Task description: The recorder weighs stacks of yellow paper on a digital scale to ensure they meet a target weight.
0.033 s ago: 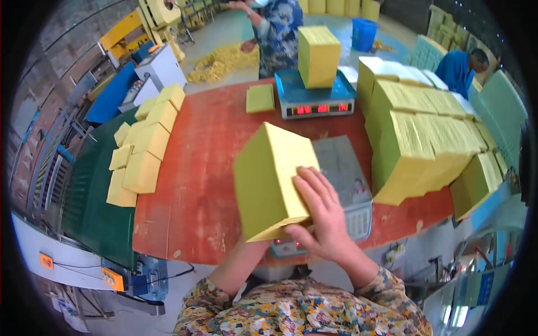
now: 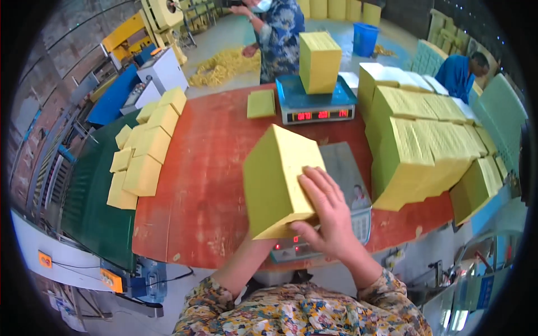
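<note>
Tilted in the air over the near part of the table is a thick stack of yellow paper (image 2: 283,187). My right hand (image 2: 328,215) grips its right side, fingers along the face and thumb at the lower edge. From below left, my left hand (image 2: 259,242) reaches under the stack; its fingers are hidden behind the paper. Partly covered by the stack and my right hand is a grey-topped scale (image 2: 336,162) with small red lights. Farther off, another scale (image 2: 319,103) with a blue tray and red display carries an upright yellow paper stack (image 2: 320,64).
Many yellow stacks (image 2: 406,157) line the right side of the red table (image 2: 196,185). Smaller yellow blocks (image 2: 143,173) rest at the left by a green conveyor belt (image 2: 95,215). A thin yellow pile (image 2: 261,104) lies beyond. Two people (image 2: 283,39) are nearby, one at the right.
The stack in my hands has shifted slightly right and turned a little. My right hand has moved slightly with it. The table scene sits a little lower in view.
</note>
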`<state>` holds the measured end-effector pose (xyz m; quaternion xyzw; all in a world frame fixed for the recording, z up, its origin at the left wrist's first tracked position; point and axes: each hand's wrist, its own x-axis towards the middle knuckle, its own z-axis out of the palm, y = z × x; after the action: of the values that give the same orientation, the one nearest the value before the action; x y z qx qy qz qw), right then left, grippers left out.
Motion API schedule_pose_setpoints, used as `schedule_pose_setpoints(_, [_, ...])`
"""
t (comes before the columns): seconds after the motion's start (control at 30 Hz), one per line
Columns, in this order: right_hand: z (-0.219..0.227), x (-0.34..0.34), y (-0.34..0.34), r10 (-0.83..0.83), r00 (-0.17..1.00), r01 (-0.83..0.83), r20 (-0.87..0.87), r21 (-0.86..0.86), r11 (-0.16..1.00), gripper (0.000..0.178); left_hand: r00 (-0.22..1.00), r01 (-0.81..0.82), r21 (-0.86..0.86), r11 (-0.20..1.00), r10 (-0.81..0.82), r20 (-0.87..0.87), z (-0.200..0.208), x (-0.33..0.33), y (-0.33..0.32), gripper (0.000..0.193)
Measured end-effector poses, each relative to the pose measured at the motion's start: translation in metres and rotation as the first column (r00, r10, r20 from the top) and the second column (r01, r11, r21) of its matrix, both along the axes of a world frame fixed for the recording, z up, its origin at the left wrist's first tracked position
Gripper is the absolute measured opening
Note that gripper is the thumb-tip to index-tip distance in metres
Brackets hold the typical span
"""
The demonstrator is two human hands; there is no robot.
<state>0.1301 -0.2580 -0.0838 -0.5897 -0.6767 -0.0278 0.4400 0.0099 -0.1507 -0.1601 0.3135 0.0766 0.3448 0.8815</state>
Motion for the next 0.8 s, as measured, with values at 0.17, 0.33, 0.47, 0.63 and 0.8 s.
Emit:
schedule_pose_setpoints(0.17, [0.005,0.047,0.024,-0.042,0.995,0.049,0.087,-0.09,0.995,0.068,0.972,0.218,-0.248,0.944,-0.232,-0.027,-0.02,0.041,0.018,0.057])
schedule_pose_setpoints(0.33, [-0.005,0.066,0.035,-0.051,0.974,0.079,0.22,-0.122,0.989,0.064,0.96,-0.122,-0.427,0.896,-0.002,-0.279,-0.021,0.006,-0.005,0.054])
schedule_pose_setpoints(0.47, [-0.014,0.046,0.036,0.003,0.966,0.036,0.26,-0.145,0.989,0.065,0.854,-0.116,-0.248,0.962,-0.031,-0.519,-0.002,-0.053,-0.021,0.054])
schedule_pose_setpoints(0.63, [-0.018,0.046,0.033,-0.017,0.963,0.06,0.269,-0.15,0.987,0.069,0.424,0.025,0.77,0.637,0.691,-0.585,0.054,-0.046,-0.028,0.04])
schedule_pose_setpoints(0.8, [-0.02,0.051,0.027,-0.005,0.974,0.04,0.227,-0.15,0.988,0.067,0.467,0.186,0.962,-0.201,0.88,0.093,0.062,-0.002,-0.024,0.049])
